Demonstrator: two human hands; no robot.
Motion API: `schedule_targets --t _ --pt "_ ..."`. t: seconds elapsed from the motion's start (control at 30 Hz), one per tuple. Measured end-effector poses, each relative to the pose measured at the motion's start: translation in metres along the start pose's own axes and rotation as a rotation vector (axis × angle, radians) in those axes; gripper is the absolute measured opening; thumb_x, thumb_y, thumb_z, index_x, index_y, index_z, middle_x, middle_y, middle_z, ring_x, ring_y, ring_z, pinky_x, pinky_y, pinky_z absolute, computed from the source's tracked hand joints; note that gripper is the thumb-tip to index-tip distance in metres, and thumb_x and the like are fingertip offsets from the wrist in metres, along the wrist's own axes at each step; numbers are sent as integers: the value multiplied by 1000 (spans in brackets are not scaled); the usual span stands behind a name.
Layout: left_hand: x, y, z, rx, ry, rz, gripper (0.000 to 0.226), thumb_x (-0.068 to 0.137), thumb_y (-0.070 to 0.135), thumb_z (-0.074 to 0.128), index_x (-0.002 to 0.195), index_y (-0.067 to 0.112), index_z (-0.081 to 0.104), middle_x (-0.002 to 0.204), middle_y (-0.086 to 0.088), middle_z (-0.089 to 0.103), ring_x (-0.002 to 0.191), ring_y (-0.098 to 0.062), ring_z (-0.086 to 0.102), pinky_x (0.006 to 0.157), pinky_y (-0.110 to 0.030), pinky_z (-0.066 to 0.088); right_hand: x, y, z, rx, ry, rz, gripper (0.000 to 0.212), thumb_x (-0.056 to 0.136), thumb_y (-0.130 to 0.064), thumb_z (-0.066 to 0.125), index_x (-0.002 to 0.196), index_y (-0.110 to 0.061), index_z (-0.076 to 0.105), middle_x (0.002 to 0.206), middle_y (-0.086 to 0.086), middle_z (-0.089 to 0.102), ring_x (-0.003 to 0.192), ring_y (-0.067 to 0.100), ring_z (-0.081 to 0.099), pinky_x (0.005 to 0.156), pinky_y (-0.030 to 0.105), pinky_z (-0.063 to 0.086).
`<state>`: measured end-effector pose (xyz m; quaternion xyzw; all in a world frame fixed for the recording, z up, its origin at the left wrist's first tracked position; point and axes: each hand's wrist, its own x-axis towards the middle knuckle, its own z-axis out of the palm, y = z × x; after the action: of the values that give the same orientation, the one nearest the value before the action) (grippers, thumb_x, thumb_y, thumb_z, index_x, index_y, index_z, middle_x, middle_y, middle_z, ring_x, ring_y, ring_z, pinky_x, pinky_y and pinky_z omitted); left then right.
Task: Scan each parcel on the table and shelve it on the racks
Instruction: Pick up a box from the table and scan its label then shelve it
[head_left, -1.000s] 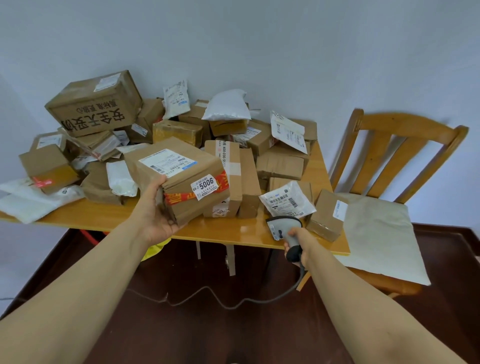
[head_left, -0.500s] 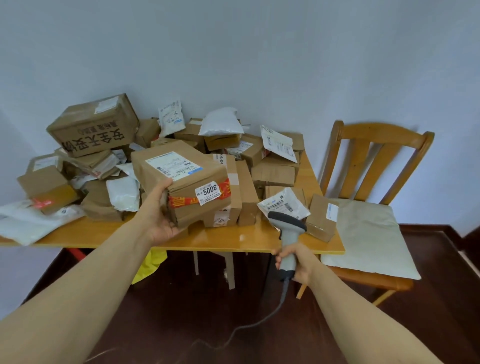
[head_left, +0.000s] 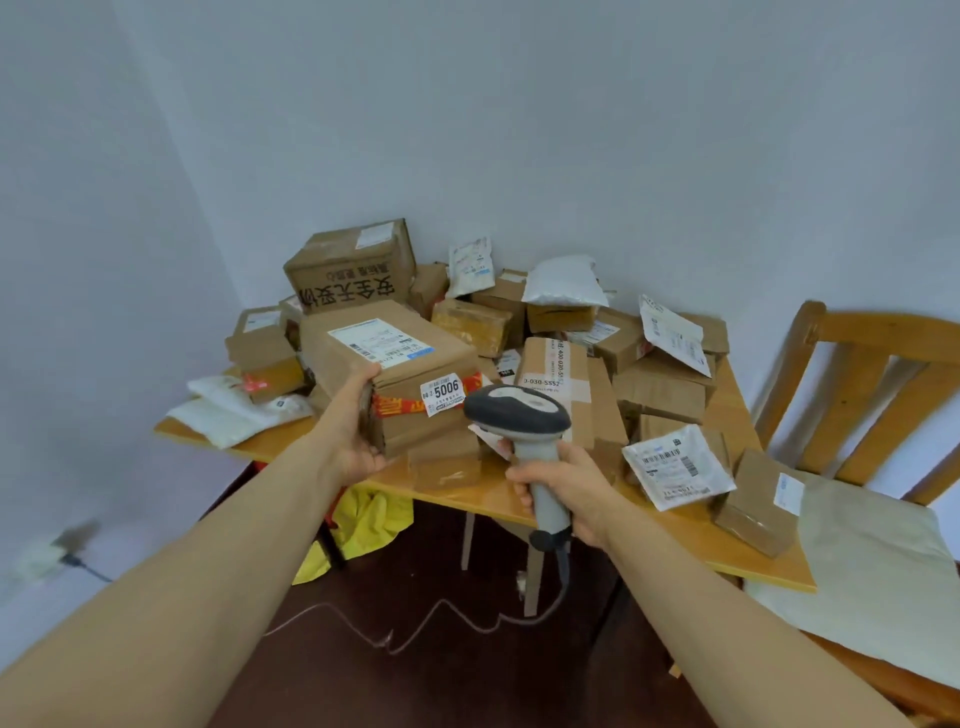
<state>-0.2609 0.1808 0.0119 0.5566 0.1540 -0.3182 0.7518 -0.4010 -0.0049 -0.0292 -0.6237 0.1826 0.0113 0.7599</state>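
Parcel 5006 (head_left: 402, 382) x1, scanner (head_left: 519, 418) x1

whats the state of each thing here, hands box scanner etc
left hand, grips the 5006 box's left end
5006 box, taped shut, label side up
right hand, grips the barcode scanner's handle
barcode scanner, upright, head beside the 5006 sticker
scanner cable, slack, trailing across the floor
white mailer, lying flat on the chair seat
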Motion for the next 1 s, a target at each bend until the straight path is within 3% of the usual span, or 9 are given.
schedule_targets --t 0.2,0.47,1.0 --pt "-1 10 -34 -46 69 -1 71 70 53 75 126 15 56 110 -12 69 96 -27 68 57 -36 57 4 -5 29 -52 -27 -5 19 82 -4 69 100 -6 64 56 3 53 47 14 45 49 27 41" --pt "-7 19 -57 -73 112 20 48 81 52 66 112 16 59 90 -9 69 79 -23 66 44 -30 54 1 -12 46 -135 -65 -22 13 81 -4 72 88 -6 62 54 2 53 46 13 45 48 26 44" --pt "-13 20 -87 -86 181 55 39 84 54 62 97 17 61 87 -7 68 77 -22 66 54 -30 55 -8 -18 69 -160 -84 -53 11 82 -4 71 86 -5 61 56 5 51 45 14 44 46 26 42"
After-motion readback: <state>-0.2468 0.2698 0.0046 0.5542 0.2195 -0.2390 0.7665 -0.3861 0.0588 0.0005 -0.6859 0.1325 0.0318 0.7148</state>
